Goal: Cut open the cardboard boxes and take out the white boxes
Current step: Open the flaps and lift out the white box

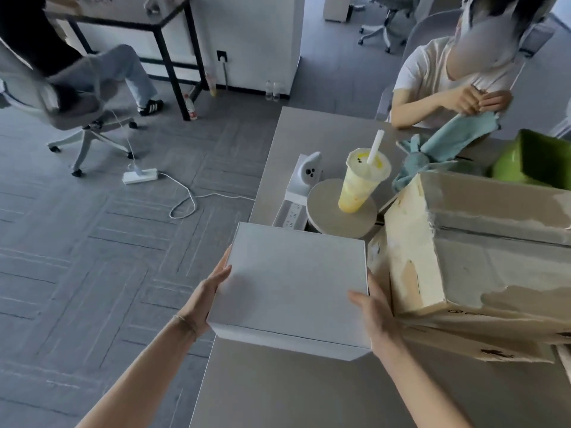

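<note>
Hands flank a white box (pixel 293 285), one on each side, holding it up over the near-left corner of the grey table (pixel 278 393). On the box's left wall, the left hand (pixel 207 301) lies with fingers mostly straight and pressed flat along the side, the thumb up near the top edge; a thin bracelet shows at its wrist. On the box's right wall, the right hand (pixel 372 307) cups the near corner, thumb laid over the lid's edge and the fingers running down the side, where they are hidden. The box is closed, its lid plain, and it is tilted a little toward the camera.

Just right of the white box, almost touching it, sits a cardboard box (pixel 475 242) with torn tape and its flaps open. Beyond the white box stand a round grey disc (pixel 327 223) carrying a yellow drink cup (pixel 361 180) with a white straw, and a small white device (pixel 309 174) above a power strip. Far right of the white box is a green container (pixel 534 159); beside it, another person (pixel 432 78) seated at the table handles a teal cloth (pixel 454 140).
</note>
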The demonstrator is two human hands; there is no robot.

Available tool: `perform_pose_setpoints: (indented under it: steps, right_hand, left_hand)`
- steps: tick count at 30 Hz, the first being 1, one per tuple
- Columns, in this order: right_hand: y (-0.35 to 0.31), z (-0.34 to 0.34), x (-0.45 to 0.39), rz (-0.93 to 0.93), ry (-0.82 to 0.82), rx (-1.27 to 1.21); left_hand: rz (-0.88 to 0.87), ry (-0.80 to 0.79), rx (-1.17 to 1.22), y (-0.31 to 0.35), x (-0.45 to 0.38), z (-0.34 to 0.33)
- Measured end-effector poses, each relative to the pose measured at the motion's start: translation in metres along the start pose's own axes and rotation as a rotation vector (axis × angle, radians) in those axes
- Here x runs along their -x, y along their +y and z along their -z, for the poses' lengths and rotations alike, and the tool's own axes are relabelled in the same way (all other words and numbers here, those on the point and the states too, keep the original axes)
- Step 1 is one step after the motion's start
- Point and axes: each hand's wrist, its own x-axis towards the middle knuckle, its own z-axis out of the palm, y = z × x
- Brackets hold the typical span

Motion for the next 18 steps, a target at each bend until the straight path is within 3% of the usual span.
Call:
perform_pose_setpoints:
  steps: [6,13,18]
  right_hand:
    - [0.010,-0.014,-0.010,-0.023,0.103,0.312]
    - [0.037,-0.023,-0.022,0.248,0.319,0.913]
    - [0.044,-0.025,-0.022,0.356,0.334,1.077]
  left_hand:
    - [-0.022,-0.036,-0.138,-0.019,-0.035,0.010]
    - [-0.058,-0.009,-0.150,-0.037,-0.054,0.009]
    - [-0.097,0.038,-0.157,-0.045,-0.058,0.006]
